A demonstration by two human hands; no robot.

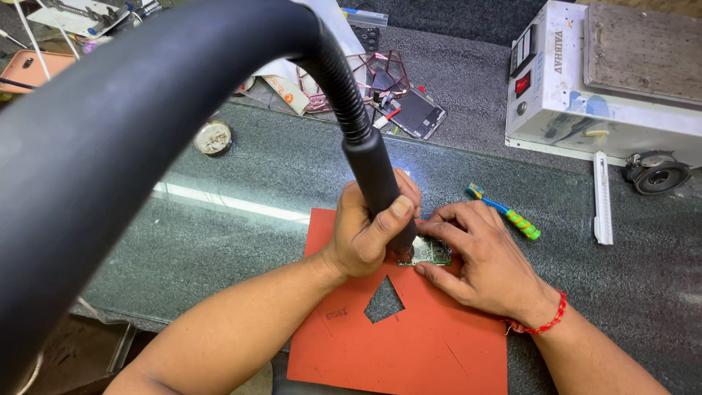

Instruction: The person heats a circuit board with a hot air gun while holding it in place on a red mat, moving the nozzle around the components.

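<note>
My left hand [369,234] is wrapped around the black handle [376,175] of a hot-air tool, whose ribbed hose [333,66] arcs up and over to the left. The nozzle points down at a small green circuit board [431,253] lying on an orange-red mat [409,344]. My right hand [479,256], with a red thread band at the wrist, presses its fingertips on the board's right and top edges. The nozzle tip is hidden behind my left hand.
The mat has a triangular cut-out [384,301]. A blue-green toothbrush [506,212] and a white strip tool [602,199] lie to the right. A white box-shaped machine [607,80] stands at the back right, a phone [418,113] and clutter at the back, a round tin [213,137] to the left.
</note>
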